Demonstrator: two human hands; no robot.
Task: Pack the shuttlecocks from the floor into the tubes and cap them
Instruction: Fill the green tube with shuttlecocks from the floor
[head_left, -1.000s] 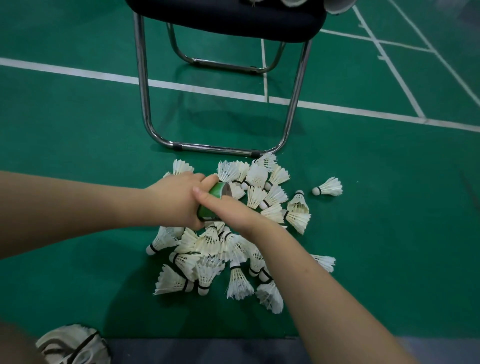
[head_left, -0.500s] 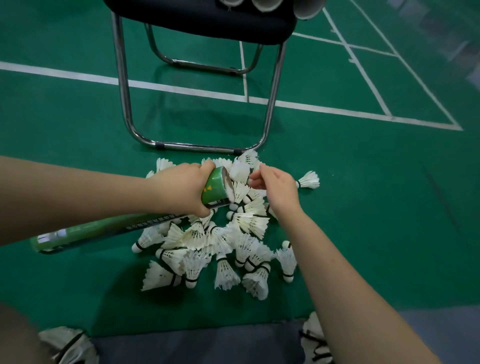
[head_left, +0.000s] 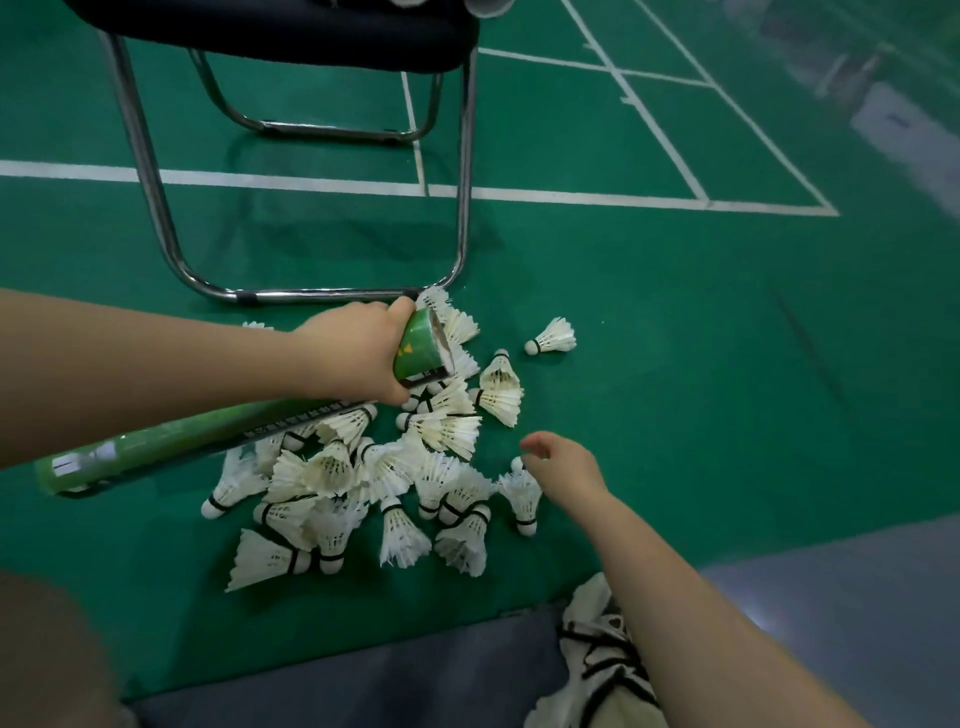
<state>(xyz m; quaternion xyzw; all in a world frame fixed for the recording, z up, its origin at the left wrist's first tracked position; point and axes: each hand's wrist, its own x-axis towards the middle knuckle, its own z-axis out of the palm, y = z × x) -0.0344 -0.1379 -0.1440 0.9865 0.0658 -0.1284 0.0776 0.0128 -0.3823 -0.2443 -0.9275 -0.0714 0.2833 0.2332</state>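
A pile of several white feather shuttlecocks (head_left: 395, 467) lies on the green court floor. My left hand (head_left: 353, 358) grips a long green tube (head_left: 171, 441) near its open mouth (head_left: 423, 345), which points right over the pile; the tube runs back under my left forearm. My right hand (head_left: 563, 462) hovers at the pile's right edge, fingers loosely curled, just above a shuttlecock (head_left: 522, 496); nothing shows in its grasp. One shuttlecock (head_left: 553, 338) lies apart to the right.
A metal-framed chair (head_left: 322, 291) with a dark seat stands just behind the pile, with tube ends showing at the seat's top edge. A white shoe (head_left: 605, 649) is at the bottom right, on grey flooring. White court lines cross the floor.
My right hand has drawn back from the tube's mouth, down to the pile's right edge. The left hand still holds the tube, now tilted with more of its length showing.
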